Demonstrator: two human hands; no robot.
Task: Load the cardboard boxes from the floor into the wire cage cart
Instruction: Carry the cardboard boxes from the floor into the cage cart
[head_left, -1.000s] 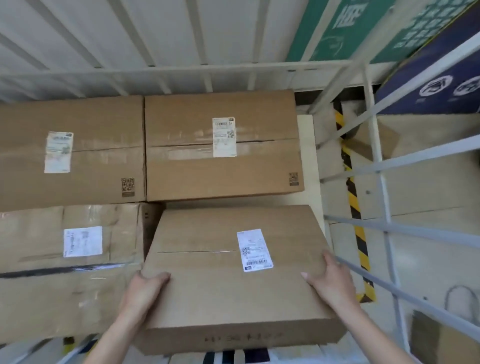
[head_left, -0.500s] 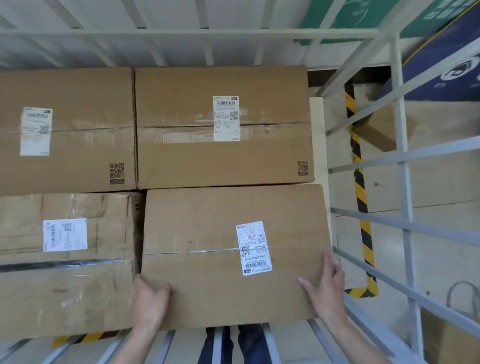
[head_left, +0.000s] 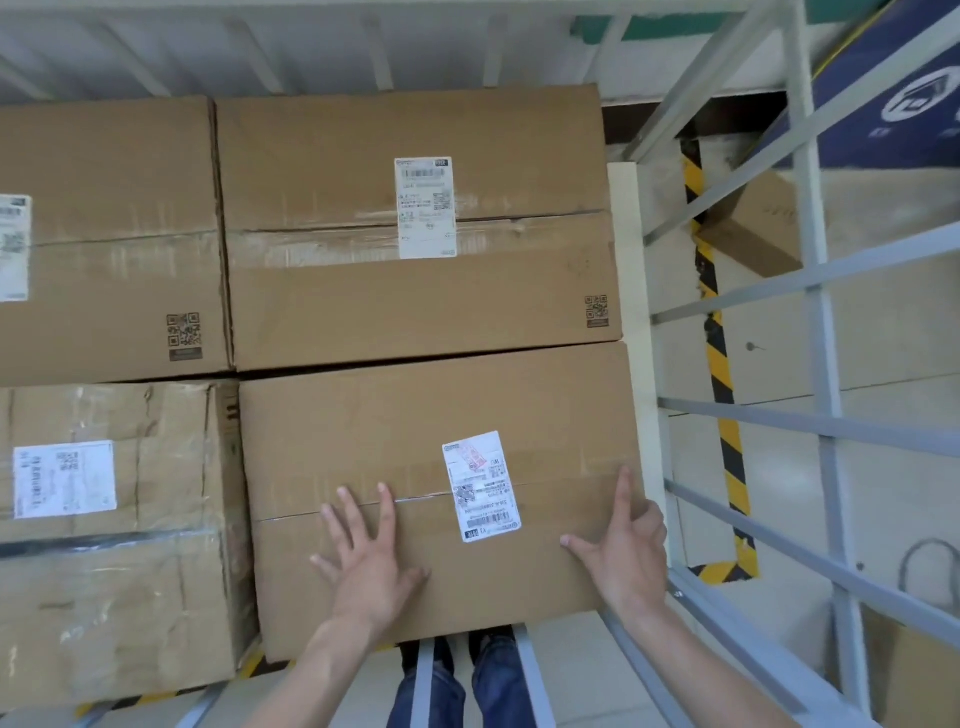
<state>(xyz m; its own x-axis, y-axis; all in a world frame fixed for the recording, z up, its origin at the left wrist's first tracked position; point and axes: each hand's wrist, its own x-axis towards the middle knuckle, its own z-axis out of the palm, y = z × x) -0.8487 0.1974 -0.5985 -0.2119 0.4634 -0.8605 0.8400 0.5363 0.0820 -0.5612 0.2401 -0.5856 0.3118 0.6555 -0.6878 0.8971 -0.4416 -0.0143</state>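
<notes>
Though partly off-frame, upper-left box (head_left: 104, 234)

Four cardboard boxes (head_left: 415, 291) in one wire cage cart (head_left: 826, 415) — four white labels (head_left: 425, 208), two hands (head_left: 374, 566)

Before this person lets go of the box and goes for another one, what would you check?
1. Box tight against the box behind: ok, edges meet.
2. Gap to the taped box on the left: ok, narrow.
3. Box fully supported underneath: cannot tell, its base is hidden.
4. Left hand flat on top, free to lift: ok.
5. Right hand at the box's right edge, clear of the cage bars: cannot tell.
6. Label facing up: ok.
</notes>
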